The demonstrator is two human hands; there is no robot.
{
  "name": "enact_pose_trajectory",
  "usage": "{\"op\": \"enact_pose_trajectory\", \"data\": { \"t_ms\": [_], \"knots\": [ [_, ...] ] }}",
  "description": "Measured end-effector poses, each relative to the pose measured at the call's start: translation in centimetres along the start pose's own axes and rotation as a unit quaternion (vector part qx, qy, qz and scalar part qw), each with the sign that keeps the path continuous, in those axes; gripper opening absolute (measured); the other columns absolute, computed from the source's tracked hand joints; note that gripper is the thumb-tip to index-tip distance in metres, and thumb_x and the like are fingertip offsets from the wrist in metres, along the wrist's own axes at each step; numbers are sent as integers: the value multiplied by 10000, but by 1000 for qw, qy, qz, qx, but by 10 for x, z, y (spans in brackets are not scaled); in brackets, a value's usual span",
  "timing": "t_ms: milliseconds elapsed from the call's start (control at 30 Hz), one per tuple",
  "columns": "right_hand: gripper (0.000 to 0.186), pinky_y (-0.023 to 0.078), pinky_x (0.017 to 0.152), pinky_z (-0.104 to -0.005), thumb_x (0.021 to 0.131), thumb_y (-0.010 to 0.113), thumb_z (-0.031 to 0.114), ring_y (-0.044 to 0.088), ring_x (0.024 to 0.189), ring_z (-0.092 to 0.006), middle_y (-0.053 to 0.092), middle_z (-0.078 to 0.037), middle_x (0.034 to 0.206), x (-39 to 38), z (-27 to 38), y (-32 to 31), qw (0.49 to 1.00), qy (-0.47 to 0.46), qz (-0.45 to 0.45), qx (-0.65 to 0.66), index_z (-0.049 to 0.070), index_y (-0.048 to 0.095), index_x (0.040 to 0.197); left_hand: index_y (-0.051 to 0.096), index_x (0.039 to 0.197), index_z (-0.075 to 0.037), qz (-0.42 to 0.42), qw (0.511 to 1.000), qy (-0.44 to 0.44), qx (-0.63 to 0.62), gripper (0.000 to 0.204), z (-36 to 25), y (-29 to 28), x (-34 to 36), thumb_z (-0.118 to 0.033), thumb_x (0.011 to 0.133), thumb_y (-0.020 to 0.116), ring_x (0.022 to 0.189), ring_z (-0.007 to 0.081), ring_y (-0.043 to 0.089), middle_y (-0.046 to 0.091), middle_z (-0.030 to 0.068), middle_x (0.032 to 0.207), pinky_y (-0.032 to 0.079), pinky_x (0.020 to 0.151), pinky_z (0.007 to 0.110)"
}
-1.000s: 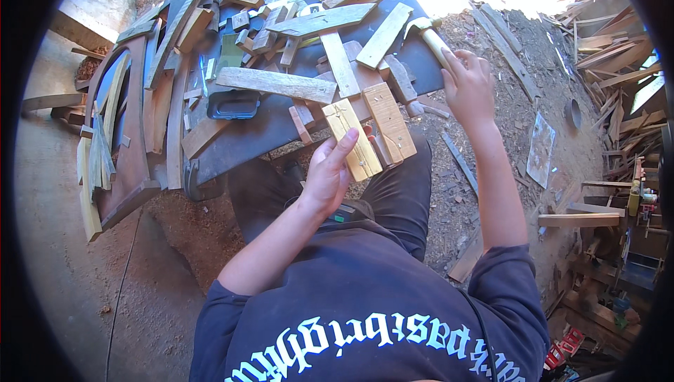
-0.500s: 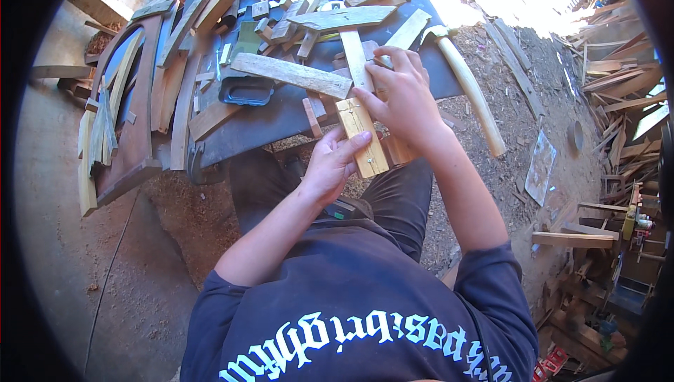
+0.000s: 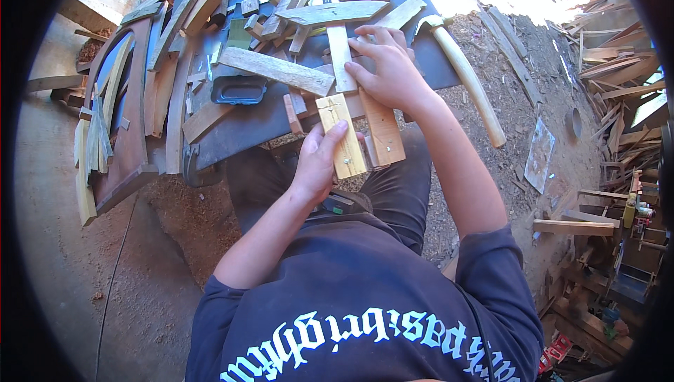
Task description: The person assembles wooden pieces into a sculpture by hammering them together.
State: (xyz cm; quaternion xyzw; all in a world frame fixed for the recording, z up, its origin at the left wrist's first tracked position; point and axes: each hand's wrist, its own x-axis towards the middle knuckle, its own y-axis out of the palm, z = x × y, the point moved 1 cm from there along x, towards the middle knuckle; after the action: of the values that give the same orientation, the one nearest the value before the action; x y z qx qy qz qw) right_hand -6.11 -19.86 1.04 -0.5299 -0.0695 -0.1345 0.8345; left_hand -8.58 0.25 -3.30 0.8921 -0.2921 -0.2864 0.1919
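Observation:
My left hand (image 3: 317,161) is closed round a short pale-yellow wooden block (image 3: 342,147), its thumb on the top face. Pencil-like lines and small metal spots mark that face. My right hand (image 3: 386,66) reaches over the table's near edge with fingers apart, beside a pale narrow wooden strip (image 3: 340,52). Its thumb and fingertips lie close to the strip's right edge; whether they touch it I cannot tell. Under the right wrist a smooth brown wooden block (image 3: 383,133) juts toward me. A weathered grey board (image 3: 277,71) lies left of the strip.
Wood offcuts crowd the dark table (image 3: 246,129). A black plastic tray (image 3: 239,90) sits near its front edge. At the right corner a long-handled hammer-like tool (image 3: 472,80) overhangs the edge. A curved wooden frame (image 3: 137,143) leans at left; scrap wood (image 3: 618,87) is piled far right.
The yellow block and my left hand have shifted left, uncovering more of the brown block. My right hand has moved slightly left and away from me. The whole view has shifted a little.

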Motion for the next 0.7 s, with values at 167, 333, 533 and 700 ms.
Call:
{"op": "enact_pose_trajectory", "data": {
  "t_ms": [167,333,533,700],
  "knots": [
    [450,298,1137,-543,931,688,329,335,1409,-342,516,-90,1439,-2,9,8,1000,11,8,-6,111,687,1325,531,1191,-14,-43,998,-10,51,457,-4,-1,2,-455,1078,492,878,178,713,700,126,981,615,785,337],
    [453,296,1131,-554,955,659,352,315,1419,-347,485,-90,1459,0,7,5,1000,4,26,-14,131,671,1351,524,1211,-8,-33,998,-34,51,458,-10,0,1,-445,1075,501,905,180,716,700,131,997,616,803,341],
    [477,295,1124,-555,975,633,398,297,1427,-349,452,-83,1478,2,5,2,998,-1,54,-18,160,651,1388,517,1244,4,-33,998,-32,50,466,-11,-1,1,-431,1077,500,922,189,720,702,136,1007,618,803,347],
    [488,287,1130,-562,981,624,407,281,1440,-341,443,-75,1480,5,6,-5,997,4,76,-9,182,635,1415,498,1257,-10,-22,998,-30,41,453,-8,-7,3,-426,1077,502,903,188,723,704,143,1018,619,794,343]
  ]
}}
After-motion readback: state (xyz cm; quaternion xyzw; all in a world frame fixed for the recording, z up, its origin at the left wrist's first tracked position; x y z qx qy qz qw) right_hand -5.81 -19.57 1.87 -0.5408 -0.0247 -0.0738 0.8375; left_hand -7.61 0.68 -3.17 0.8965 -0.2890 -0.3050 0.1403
